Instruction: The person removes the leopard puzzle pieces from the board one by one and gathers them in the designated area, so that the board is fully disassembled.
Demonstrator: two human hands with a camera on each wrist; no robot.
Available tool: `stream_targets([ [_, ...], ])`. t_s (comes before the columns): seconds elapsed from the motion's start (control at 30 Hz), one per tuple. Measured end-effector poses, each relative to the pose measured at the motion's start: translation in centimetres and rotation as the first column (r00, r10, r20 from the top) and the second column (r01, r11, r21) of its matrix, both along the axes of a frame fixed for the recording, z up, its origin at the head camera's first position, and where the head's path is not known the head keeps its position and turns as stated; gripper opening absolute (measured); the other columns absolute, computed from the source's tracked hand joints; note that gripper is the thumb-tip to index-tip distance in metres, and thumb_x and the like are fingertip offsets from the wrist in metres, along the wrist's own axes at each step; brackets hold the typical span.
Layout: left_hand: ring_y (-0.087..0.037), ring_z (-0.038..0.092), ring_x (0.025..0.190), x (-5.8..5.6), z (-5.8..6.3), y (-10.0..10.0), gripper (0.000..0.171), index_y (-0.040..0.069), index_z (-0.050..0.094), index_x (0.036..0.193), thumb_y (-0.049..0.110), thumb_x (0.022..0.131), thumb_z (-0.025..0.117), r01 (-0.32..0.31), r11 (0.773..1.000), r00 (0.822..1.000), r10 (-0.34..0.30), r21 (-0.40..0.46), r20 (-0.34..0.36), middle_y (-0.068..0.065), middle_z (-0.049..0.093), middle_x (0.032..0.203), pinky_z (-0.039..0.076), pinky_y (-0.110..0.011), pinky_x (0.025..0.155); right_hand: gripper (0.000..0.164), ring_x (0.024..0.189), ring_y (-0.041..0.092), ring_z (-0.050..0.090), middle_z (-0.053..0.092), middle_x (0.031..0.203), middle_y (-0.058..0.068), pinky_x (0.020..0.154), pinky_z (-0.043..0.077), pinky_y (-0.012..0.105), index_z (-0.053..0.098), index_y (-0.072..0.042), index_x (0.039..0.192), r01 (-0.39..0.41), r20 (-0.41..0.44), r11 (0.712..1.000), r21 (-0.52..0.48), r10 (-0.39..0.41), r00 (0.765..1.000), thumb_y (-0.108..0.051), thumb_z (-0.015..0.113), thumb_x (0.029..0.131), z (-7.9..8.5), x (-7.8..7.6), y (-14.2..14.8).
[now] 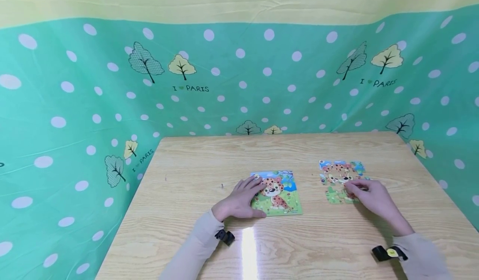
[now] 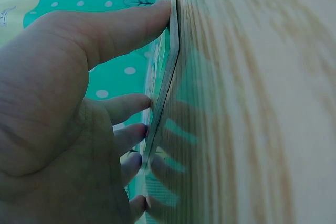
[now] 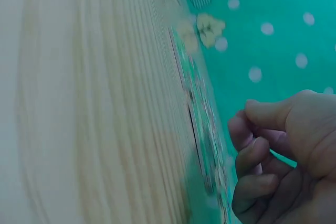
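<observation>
My left hand (image 1: pixel 243 199) rests with fingers spread on the left side of a square leopard picture board (image 1: pixel 278 205), thumb along its near edge. In the left wrist view, the thumb (image 2: pixel 126 30) and fingertips touch the thin board. To the right lies a jigsaw puzzle (image 1: pixel 334 174) of a similar leopard, its pieces loosely grouped with gaps between some of them. Over its lower right part is my right hand (image 1: pixel 374 197), fingers curled and thumb tip against the index finger. No piece shows between those fingertips in the right wrist view; the hand hides some pieces.
Both things lie flat on a wood-grain table (image 1: pixel 187 159). A green dotted cloth (image 1: pixel 224 76) hangs behind the table and along its sides. Black wrist straps (image 1: pixel 224 237) sit over the light sleeves. A bright light reflection crosses the near tabletop.
</observation>
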State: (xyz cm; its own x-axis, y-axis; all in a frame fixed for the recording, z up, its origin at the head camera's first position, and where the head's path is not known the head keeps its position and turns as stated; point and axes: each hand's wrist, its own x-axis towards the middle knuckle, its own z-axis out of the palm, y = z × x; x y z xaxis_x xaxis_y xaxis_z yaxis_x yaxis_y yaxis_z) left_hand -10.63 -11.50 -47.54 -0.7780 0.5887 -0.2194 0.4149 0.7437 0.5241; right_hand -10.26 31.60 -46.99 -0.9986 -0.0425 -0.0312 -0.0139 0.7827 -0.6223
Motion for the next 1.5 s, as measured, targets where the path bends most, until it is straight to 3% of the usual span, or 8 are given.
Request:
stream_targets([
  [0.1,-0.031,0.006,0.169,0.0,0.1,0.0,0.094,0.020,0.031,0.169,0.053,0.093,0.076,0.000,1.000,1.000,0.000,0.007,0.000,-0.004,0.017,0.181,0.007,-0.061,0.136,0.043,0.086,0.014,0.063,0.078,0.103,0.012,0.066,0.049,0.024,0.076,0.001,0.123,-0.057,-0.011,0.998,-0.020,0.057,0.998,-0.037,0.062,0.109,0.1,-0.1,-1.8],
  [0.3,-0.031,0.006,0.169,0.0,0.1,0.0,0.094,0.019,0.031,0.169,0.053,0.093,0.076,0.002,1.000,1.000,-0.002,0.017,-0.005,-0.004,0.018,0.180,0.007,-0.061,0.136,0.028,0.078,0.010,0.058,0.078,0.099,0.005,0.062,0.048,0.023,0.080,-0.005,0.116,-0.146,-0.028,0.987,-0.063,0.145,0.989,-0.029,0.070,0.104,-0.1,-0.3,-5.6],
  [0.5,-0.031,0.006,0.169,-0.1,0.0,0.0,0.094,0.019,0.032,0.169,0.052,0.093,0.076,0.005,1.000,1.000,-0.005,0.028,-0.005,-0.004,0.019,0.180,0.008,-0.061,0.136,0.015,0.078,0.004,0.060,0.076,0.092,-0.004,0.069,0.051,0.021,0.082,-0.013,0.106,-0.251,-0.050,0.962,-0.111,0.247,0.968,-0.025,0.079,0.097,-0.8,-0.3,-8.6],
  [0.63,-0.030,0.005,0.169,-0.1,0.0,-0.1,0.093,0.020,0.031,0.169,0.052,0.094,0.075,0.008,1.000,1.000,-0.008,0.020,-0.003,-0.004,0.018,0.180,0.007,-0.061,0.136,0.022,0.072,0.004,0.058,0.073,0.087,-0.006,0.064,0.050,0.021,0.080,-0.010,0.111,-0.354,-0.039,0.917,-0.181,0.353,0.935,-0.025,0.081,0.095,-1.1,-0.2,-10.1],
  [0.73,-0.030,0.006,0.169,-0.1,0.0,-0.2,0.094,0.020,0.031,0.169,0.053,0.093,0.075,0.005,1.000,1.000,-0.005,0.011,-0.009,-0.004,0.018,0.180,0.008,-0.061,0.136,0.036,0.068,0.005,0.057,0.070,0.084,-0.005,0.060,0.049,0.022,0.076,-0.006,0.121,-0.430,-0.022,0.878,-0.209,0.436,0.900,-0.029,0.082,0.094,-1.0,-0.3,-11.0],
  [0.87,-0.030,0.006,0.169,-0.2,-0.1,-0.1,0.095,0.019,0.032,0.169,0.054,0.093,0.075,-0.002,1.000,1.000,0.002,0.011,-0.010,-0.004,0.018,0.180,0.007,-0.061,0.136,0.056,0.065,0.005,0.055,0.065,0.078,-0.007,0.059,0.049,0.022,0.070,-0.006,0.135,-0.488,0.021,0.851,-0.193,0.501,0.865,-0.037,0.086,0.090,-1.0,-0.5,-12.1],
  [1.13,-0.030,0.006,0.169,-0.1,-0.3,0.0,0.094,0.020,0.031,0.170,0.055,0.094,0.075,0.001,1.000,1.000,-0.001,0.006,-0.003,-0.003,0.017,0.181,0.008,-0.061,0.136,0.065,0.054,0.002,0.043,0.054,0.065,-0.009,0.054,0.043,0.022,0.070,-0.010,0.139,-0.501,0.099,0.851,-0.161,0.519,0.849,-0.041,0.090,0.085,-1.3,-0.8,-12.9],
  [1.5,-0.030,0.006,0.169,-0.1,-0.3,0.0,0.094,0.021,0.031,0.169,0.055,0.093,0.074,-0.001,1.000,1.000,0.002,0.009,-0.005,-0.003,0.017,0.181,0.007,-0.060,0.137,0.066,0.054,0.005,0.046,0.055,0.065,-0.006,0.054,0.043,0.023,0.067,-0.010,0.141,-0.478,0.147,0.859,-0.185,0.505,0.851,-0.037,0.090,0.085,-0.7,-0.9,-13.1],
])
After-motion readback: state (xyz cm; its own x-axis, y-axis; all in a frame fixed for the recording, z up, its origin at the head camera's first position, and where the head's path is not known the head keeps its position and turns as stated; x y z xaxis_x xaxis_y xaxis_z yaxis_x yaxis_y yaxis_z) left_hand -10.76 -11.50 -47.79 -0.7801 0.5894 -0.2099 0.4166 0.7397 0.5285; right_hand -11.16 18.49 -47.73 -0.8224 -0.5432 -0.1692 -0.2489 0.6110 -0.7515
